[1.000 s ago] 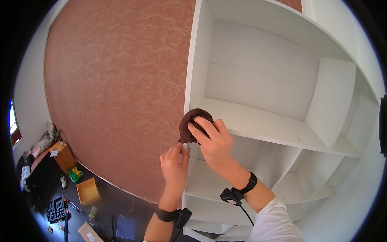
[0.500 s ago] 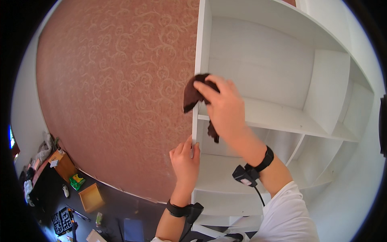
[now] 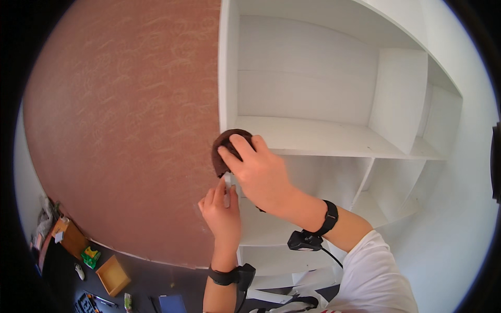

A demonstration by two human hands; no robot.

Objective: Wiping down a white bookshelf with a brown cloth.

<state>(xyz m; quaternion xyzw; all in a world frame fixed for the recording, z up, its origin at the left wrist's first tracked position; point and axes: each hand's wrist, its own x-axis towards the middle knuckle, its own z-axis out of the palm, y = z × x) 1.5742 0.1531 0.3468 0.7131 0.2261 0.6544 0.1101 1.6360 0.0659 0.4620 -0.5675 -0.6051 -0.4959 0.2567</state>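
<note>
A dark brown cloth [image 3: 222, 152] is bunched under the fingers of my right hand [image 3: 261, 175], which presses it around the front edge of a white shelf unit [image 3: 225, 94]. Just below, my left hand [image 3: 222, 214] grips the same upright side panel, thumb on one side and fingers on the other. Part of the cloth is hidden behind my right hand. Both wrists carry black straps with small devices.
Patterned reddish wallpaper [image 3: 125, 125] covers the wall left of the shelf. On a dark surface at lower left lie a wooden tray [image 3: 113, 275], a green and yellow packet [image 3: 90, 257], a computer mouse [image 3: 79, 271] and a blue flat item [image 3: 172, 303].
My right hand has slid the cloth down along the panel edge, closer to my left hand. The whole view has shifted, with the shelf now farther left.
</note>
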